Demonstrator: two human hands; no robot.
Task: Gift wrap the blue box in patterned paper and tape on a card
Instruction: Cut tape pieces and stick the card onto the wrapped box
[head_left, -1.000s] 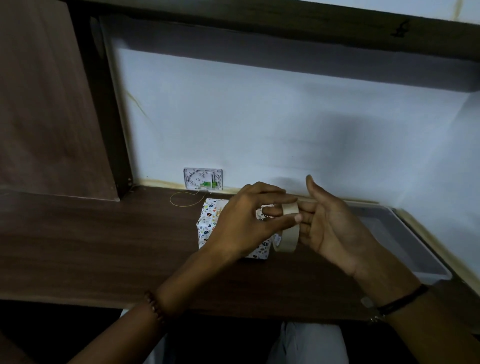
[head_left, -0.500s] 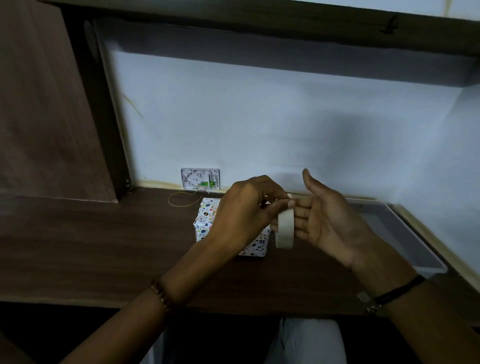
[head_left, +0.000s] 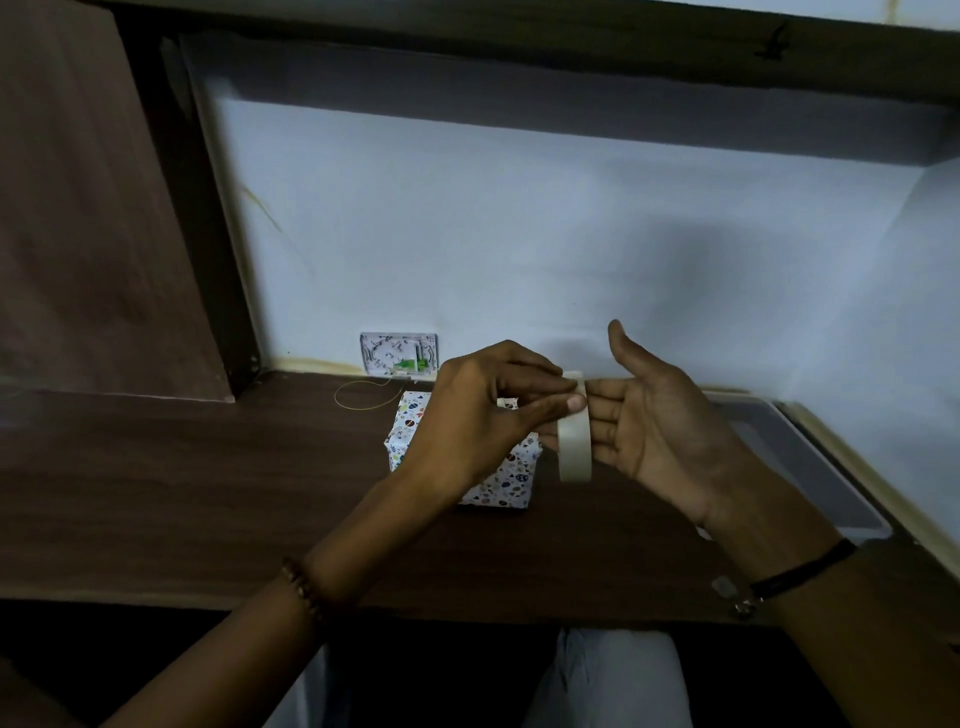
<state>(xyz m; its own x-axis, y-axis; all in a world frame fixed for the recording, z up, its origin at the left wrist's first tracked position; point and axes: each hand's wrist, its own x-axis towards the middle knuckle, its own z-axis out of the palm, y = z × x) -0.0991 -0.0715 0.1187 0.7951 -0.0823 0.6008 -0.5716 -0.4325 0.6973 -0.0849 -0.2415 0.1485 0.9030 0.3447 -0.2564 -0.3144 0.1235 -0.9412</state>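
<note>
desk (head_left: 182, 493): dark wood, runs left to right under a pale wall. grey tray (head_left: 800, 467) sits at the far right of it; cannot tell what is in it.

right hand (head_left: 660, 431): palm facing left, thumb up, fingers straight and pushed through the roll (head_left: 575, 447), which hangs on them on edge. no curl round it, it just carries it.

left hand (head_left: 478, 415): meets the right one over the middle of the desk. thumb and forefinger (head_left: 574, 402) pinch at the top rim of the roll. tape end itself is too small to make out.

box (head_left: 501, 486): wrapped in the patterned paper, no blue showing. it sits on the desk behind and below the left hand, partly hidden by it. neither hand touches it.

white plate (head_left: 399, 353): stands against the wall beyond the box, has a green bit on it. cannot tell if it is the card. thin yellow loop (head_left: 363, 408) lies on the desk just left of the box.

step, my read: wrap looks done or nearly so, now getting a strip of tape off the roll.

next calls for: find and lift the free end, pull a short length, tear it clean. right fingers need to brace so the roll does not spin or slide off. then one hand has to go free for the box or the card.
</note>
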